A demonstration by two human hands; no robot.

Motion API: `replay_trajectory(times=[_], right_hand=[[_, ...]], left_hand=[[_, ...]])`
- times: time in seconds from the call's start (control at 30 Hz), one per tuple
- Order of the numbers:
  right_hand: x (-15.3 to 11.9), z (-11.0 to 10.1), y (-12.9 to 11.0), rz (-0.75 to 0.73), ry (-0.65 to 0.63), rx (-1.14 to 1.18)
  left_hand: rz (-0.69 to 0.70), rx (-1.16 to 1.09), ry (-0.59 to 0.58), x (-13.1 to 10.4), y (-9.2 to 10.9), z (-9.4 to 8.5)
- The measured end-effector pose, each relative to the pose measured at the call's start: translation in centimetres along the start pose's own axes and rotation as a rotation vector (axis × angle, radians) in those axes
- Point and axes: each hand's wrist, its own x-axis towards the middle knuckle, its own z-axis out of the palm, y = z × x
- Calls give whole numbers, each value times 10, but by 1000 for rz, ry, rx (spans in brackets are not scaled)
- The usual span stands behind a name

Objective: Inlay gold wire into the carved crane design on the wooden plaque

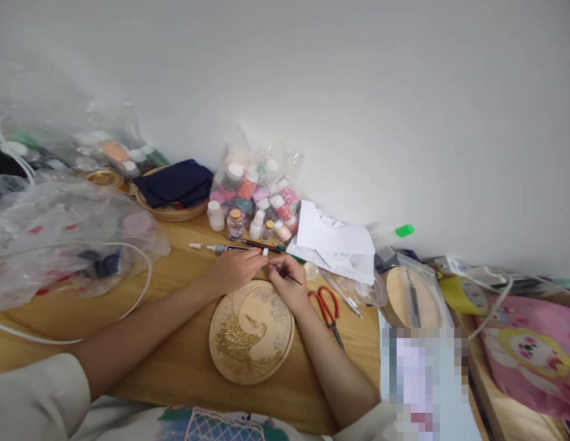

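Right fingers [287, 264] pinch a thin dark stick [295, 280]; whether the left fingers [256, 261] pinch anything, I cannot tell.

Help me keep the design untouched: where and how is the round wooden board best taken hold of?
Probably by the rim of the round wooden board, from its left and near sides: it lies flat, its edge is thick, the gold bird on its face is best avoided, and the right forearm runs close on its right.
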Motion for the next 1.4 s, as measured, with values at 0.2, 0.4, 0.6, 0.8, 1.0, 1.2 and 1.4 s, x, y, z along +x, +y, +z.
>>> replay_trajectory(times=[0.2,0.4,0.6,0.8,1.0,1.2,1.4], right_hand=[[-1,0,-1,-6,-7,0],[-1,0,0,-18,-1,-35],[-1,-1,0,-31,-5,-58],[-1,-1,0,-37,-6,-62],[-1,-1,-1,-38,-12,-62],[-1,-1,-2,-29,-10,-60],[-1,0,-1,-22,-9,-56]], left_hand=[[25,37,57,2,0,0],[28,43,89,2,1,0],[32,38,89,1,1,1],[27,22,83,1,1,1],[22,14,81,1,1,2],[10,7,80,1,1,2],[18,13,96,1,1,2]])
